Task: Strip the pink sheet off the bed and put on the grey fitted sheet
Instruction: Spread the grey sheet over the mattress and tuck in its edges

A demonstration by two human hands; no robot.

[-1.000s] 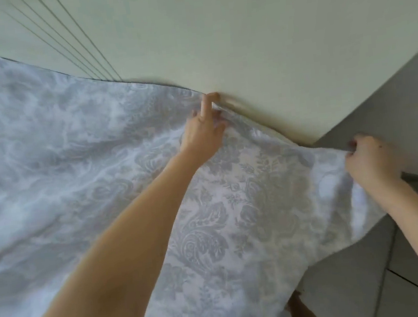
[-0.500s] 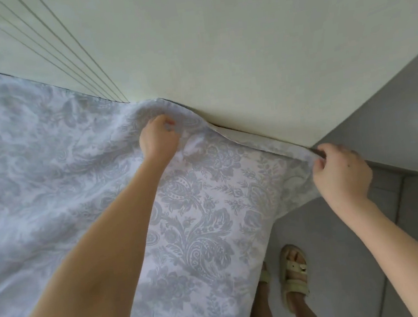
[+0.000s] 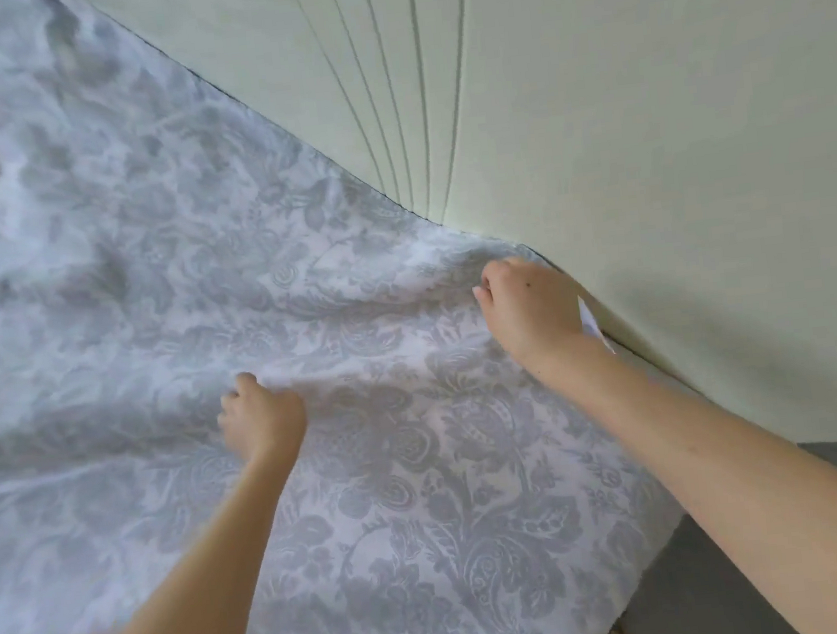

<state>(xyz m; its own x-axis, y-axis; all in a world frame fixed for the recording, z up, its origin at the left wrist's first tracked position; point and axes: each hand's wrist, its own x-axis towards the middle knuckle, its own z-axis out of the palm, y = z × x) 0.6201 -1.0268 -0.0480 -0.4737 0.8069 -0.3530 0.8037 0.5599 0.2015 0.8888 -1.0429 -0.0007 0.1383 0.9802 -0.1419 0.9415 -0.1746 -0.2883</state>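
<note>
The grey fitted sheet (image 3: 153, 272), white with a grey floral pattern, covers the mattress across the left and centre of the view, rumpled and blurred toward the far left. My left hand (image 3: 260, 417) is curled on the sheet's top, its fingers bunching a fold of fabric. Up at the bed's edge against the headboard, my right hand (image 3: 529, 305) grips the sheet's border, fingers curled round the cloth. A small white bit of fabric shows just behind that hand. No pink sheet is in view.
A pale green padded headboard (image 3: 616, 105) with several stitched lines runs along the bed's far edge. Grey floor (image 3: 693, 592) shows at the lower right beside the mattress corner.
The view swung left along the bed. My right hand left the mattress corner and now grips the sheet at the headboard edge. My left hand moved away from the headboard onto the sheet's top.
</note>
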